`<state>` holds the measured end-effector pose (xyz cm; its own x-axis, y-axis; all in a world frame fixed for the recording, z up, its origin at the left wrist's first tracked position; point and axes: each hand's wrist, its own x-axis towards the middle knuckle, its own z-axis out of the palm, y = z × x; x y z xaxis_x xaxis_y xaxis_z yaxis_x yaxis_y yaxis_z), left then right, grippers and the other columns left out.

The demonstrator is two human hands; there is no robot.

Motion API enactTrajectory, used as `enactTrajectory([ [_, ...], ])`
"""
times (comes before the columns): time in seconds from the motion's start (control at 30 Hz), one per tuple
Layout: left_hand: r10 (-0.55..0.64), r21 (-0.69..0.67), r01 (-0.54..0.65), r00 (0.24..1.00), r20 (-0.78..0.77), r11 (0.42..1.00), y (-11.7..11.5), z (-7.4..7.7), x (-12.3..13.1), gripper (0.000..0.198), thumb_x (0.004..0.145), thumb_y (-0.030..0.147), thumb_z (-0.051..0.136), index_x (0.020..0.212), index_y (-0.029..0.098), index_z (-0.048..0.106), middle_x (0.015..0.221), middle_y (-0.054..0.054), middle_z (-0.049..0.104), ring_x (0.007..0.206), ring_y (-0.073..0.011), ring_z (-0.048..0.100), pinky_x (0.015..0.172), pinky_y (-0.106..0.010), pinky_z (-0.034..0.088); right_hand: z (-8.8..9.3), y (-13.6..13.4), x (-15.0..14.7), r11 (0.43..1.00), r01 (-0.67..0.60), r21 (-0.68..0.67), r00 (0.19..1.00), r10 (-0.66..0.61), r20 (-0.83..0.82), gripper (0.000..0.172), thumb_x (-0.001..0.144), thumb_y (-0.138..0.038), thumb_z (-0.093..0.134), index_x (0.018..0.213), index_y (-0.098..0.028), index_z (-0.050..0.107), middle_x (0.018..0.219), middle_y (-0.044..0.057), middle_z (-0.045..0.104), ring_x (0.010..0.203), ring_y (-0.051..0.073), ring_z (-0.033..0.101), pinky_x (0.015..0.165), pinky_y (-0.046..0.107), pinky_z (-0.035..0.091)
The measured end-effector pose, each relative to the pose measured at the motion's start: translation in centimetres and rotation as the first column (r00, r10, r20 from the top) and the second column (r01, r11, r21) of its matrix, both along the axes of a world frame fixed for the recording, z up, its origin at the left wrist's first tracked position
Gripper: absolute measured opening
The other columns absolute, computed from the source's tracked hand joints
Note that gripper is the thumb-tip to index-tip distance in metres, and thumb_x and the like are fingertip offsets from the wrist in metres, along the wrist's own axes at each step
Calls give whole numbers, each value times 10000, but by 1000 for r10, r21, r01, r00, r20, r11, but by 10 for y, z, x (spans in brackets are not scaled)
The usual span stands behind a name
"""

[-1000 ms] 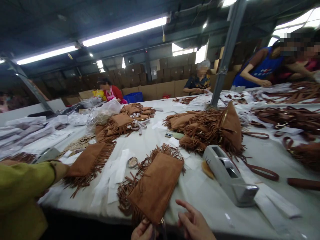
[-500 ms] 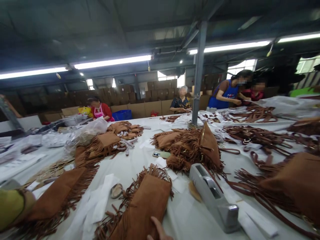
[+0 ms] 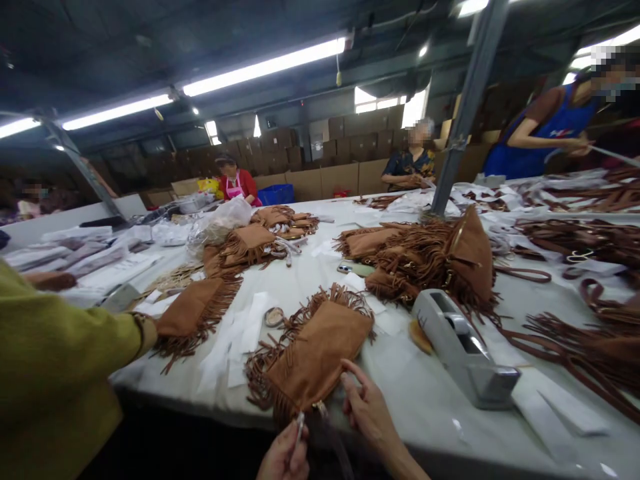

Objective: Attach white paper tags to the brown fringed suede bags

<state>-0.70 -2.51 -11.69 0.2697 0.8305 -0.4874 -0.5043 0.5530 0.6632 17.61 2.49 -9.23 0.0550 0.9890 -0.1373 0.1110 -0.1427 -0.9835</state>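
A brown fringed suede bag lies at the near edge of the table, its fringe spread along the left and far sides. My left hand is closed in a pinch around a small, shiny pale piece at the bag's near end; whether it joins the bag is unclear. My right hand rests by the bag's right edge, index finger stretched against the suede and the other fingers loosely bent. Between the hands, a small metal fitting shows at the bag's corner, with a clear strip hanging below.
A grey tape dispenser stands to the right. A tape roll and white paper strips lie left of the bag. Heaped fringed bags are behind. A co-worker's yellow-green sleeve reaches another bag at left.
The view has turned, so things sit further right and higher. My left hand has come into frame at the bag's near end. More of my right hand shows, by the bag's right edge.
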Motion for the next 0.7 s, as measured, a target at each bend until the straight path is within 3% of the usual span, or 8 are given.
enactTrajectory([
  [0.1,-102,-42,115,967,233,992,4,-2,-7,313,673,421,705,825,152,654,350,112,400,237,6,209,264,-123,108,-2,-20,-6,999,3,-51,997,-7,-76,598,787,-624,434,1102,-136,576,453,-60,470,333,91,382,340,201,289],
  [0.2,-199,-56,221,943,265,974,5,-6,-9,410,688,489,661,508,126,599,257,91,309,211,-3,198,252,-135,87,-12,-47,-18,982,-151,-110,981,135,-136,558,761,-654,460,883,-137,630,441,-50,467,328,68,353,339,191,245],
  [0.27,-227,-93,260,935,271,961,3,-9,-8,509,699,533,624,400,134,524,228,95,220,205,-9,200,250,-136,104,-21,-60,-27,965,-227,-128,965,205,-162,558,743,-668,478,813,-135,629,445,-43,478,337,58,347,346,185,232],
  [0.43,-218,-146,311,868,447,939,2,-7,-13,357,694,415,688,549,99,608,300,114,281,231,35,122,241,-88,74,-36,-67,-37,938,-289,-189,947,250,-203,653,717,-713,467,944,-120,618,457,-43,494,358,66,374,361,180,252],
  [0.5,-152,-140,255,850,505,957,3,-1,-14,231,699,320,706,648,103,645,349,108,372,239,54,99,239,-66,65,-39,-65,-38,933,-304,-195,939,258,-228,687,719,-720,459,1013,-115,599,462,-47,494,357,66,374,364,178,255],
  [0.6,-155,-134,231,891,426,964,1,2,-9,285,682,365,711,591,106,631,316,95,390,219,49,135,235,-75,91,-42,-61,-43,928,-329,-178,919,270,-288,680,723,-715,473,1045,-127,589,457,-56,481,360,71,374,369,180,263],
  [0.7,-161,-28,164,982,96,986,-8,-8,-4,320,690,484,659,729,166,654,332,68,470,235,-20,337,272,-116,227,-43,-59,-53,925,-349,-152,883,270,-383,631,709,-722,489,888,-134,629,475,-48,470,403,85,402,411,199,317],
])
